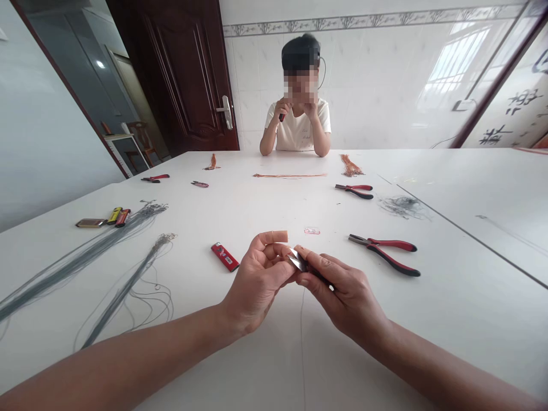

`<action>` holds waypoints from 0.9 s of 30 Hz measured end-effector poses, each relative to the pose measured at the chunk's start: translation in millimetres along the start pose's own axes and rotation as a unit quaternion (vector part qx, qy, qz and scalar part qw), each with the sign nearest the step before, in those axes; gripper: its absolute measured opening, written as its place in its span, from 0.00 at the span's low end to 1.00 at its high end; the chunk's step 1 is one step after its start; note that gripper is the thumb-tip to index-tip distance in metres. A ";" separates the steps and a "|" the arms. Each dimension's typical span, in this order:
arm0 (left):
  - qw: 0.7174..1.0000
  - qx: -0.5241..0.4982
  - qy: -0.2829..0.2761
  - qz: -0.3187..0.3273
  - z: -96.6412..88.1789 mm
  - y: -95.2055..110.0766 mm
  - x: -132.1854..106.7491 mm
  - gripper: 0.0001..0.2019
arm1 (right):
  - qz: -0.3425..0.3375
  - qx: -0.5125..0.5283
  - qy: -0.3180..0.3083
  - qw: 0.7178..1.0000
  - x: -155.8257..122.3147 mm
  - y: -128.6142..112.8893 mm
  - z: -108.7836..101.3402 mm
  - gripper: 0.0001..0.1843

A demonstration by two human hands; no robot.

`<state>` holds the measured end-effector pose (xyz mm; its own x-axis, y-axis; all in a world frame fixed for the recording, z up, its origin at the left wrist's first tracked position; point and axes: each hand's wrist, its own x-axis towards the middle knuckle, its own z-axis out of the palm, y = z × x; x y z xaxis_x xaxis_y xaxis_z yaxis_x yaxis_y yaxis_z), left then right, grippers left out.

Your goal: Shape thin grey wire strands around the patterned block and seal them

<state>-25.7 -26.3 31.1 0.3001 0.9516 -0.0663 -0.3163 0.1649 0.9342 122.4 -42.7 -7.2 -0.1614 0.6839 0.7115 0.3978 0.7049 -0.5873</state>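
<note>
My left hand (257, 282) and my right hand (346, 297) meet above the white table (274, 354), close in front of me. A small silver metal piece (297, 260) with a dark end is pinched between them, partly hidden by my fingers. One fingertip of my left hand wears a tan wrap (274, 236). A thin grey wire (302, 342) runs down from my hands toward the table. Nearest my left hand lies a red lighter (225, 257). Red-and-black pliers (383, 254) lie to the right of my right hand.
Bundles of grey wire (81, 257) spread over the left side, near several lighters (113, 217). A second pair of pliers (354, 190) and orange-brown strands (351, 165) lie farther off. A seated person (297, 123) faces me across the table, holding a small dark object.
</note>
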 end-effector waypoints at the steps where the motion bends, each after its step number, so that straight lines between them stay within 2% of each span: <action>1: 1.000 0.001 0.001 -0.001 0.1 0.2 0.0 0.17 | 0.000 0.002 0.000 1.000 0.2 -0.4 0.0 0.19; 14: 1.000 0.001 0.006 -0.003 -0.2 0.0 -0.1 0.16 | 0.020 0.015 -0.010 1.000 -0.2 0.0 0.2 0.18; 17: 1.000 -0.005 -0.001 -0.003 -0.2 0.5 0.0 0.16 | 0.057 0.016 -0.022 0.998 1.2 -4.4 0.5 0.17; 21: 1.000 -0.020 -0.015 0.003 2.5 0.9 -1.7 0.16 | 0.147 0.058 -0.016 0.987 5.5 -7.5 -2.2 0.17; 24: 1.000 -0.010 -0.030 -0.001 4.4 1.7 -5.6 0.16 | 0.207 -0.008 -0.018 0.978 10.6 -0.1 -9.4 0.18; 27: 0.999 0.003 -0.041 -0.008 5.3 2.7 -9.2 0.15 | 0.218 -0.117 -0.054 0.967 14.0 16.3 -17.1 0.15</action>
<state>-24.6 -36.0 36.2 0.3785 0.9241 -0.0519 -0.3049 0.1774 0.9357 142.0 -24.9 -0.2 -0.0195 0.9312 0.3641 0.6409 0.2911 -0.7103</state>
